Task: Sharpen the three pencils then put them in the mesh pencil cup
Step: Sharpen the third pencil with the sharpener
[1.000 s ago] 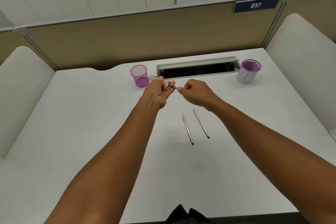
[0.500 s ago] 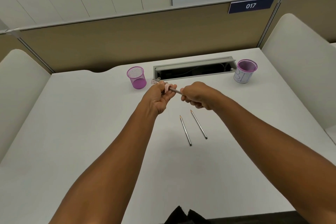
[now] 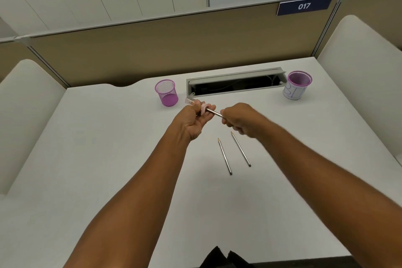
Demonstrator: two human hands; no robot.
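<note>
Head view
Left hand (image 3: 193, 123): closed around a small sharpener (image 3: 196, 104), whose clear end sticks out past the fingers on the far side.
Right hand (image 3: 241, 121): fist closed on a pencil (image 3: 214, 112), gripping its rear part; only a short grey stretch shows between the two hands.
Held pencil: runs from the right fist straight into the sharpener in the left hand; its tip is hidden inside.
Two other pencils (image 3: 225, 156) (image 3: 241, 149): lie side by side on the white desk (image 3: 87, 159), just below and nearer than the right fist, tips pointing away, touched by neither hand.
Mesh pencil cup (image 3: 166, 93): purple, upright, just beyond and left of the left hand's grip; nothing visible inside.
Second cup (image 3: 297, 88): purple rim, white wrapped side, well to the right of the right hand.
Cable slot (image 3: 235, 84): open grey tray beyond both hands, between the two cups.
</note>
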